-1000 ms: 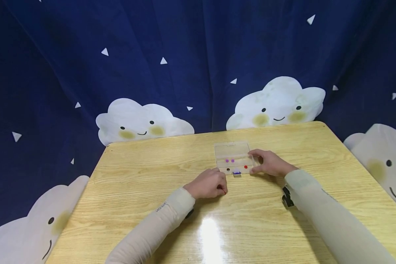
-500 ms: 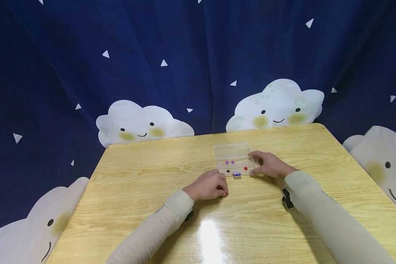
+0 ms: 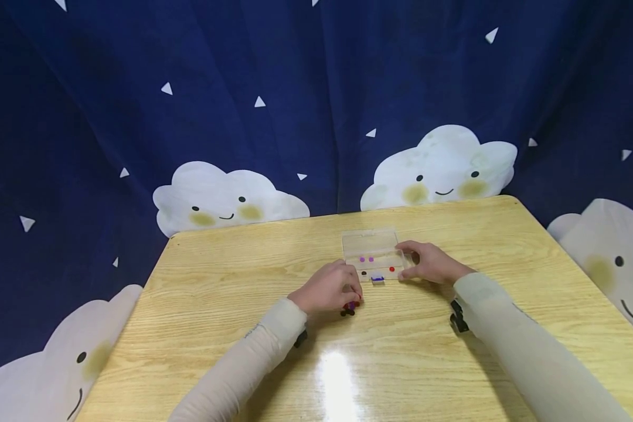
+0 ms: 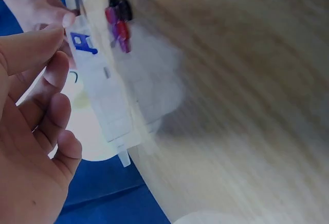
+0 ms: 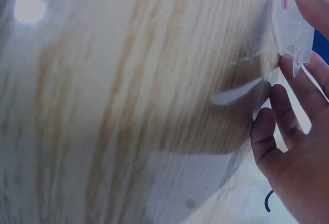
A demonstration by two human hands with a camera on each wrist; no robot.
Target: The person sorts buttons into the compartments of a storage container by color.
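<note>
A clear plastic box (image 3: pixel 382 271) stands with its lid (image 3: pixel 369 240) up, holding two purple pieces (image 3: pixel 366 259), a black one (image 3: pixel 364 273) and a red one (image 3: pixel 392 269). A blue latch (image 4: pixel 84 43) is on its front. My right hand (image 3: pixel 429 262) grips the box's right end between thumb and fingers. In the right wrist view, its thumb (image 5: pixel 312 8) lies on the front side. My left hand (image 3: pixel 329 286) is low over the table, loosely curled, beside several small red, purple and black bead-like pieces (image 4: pixel 118 21). I see nothing between its fingertips.
The wooden table (image 3: pixel 232 275) reaches back to a dark blue curtain (image 3: pixel 295 70) with white clouds. A bright glare (image 3: pixel 339 381) lies on the tabletop near the front. Dark wrist devices (image 3: pixel 458 316) sit under the sleeves.
My left hand has lifted and shifted slightly left, and the small red, purple and black pieces have come into sight under it. The right hand has stayed on the box.
</note>
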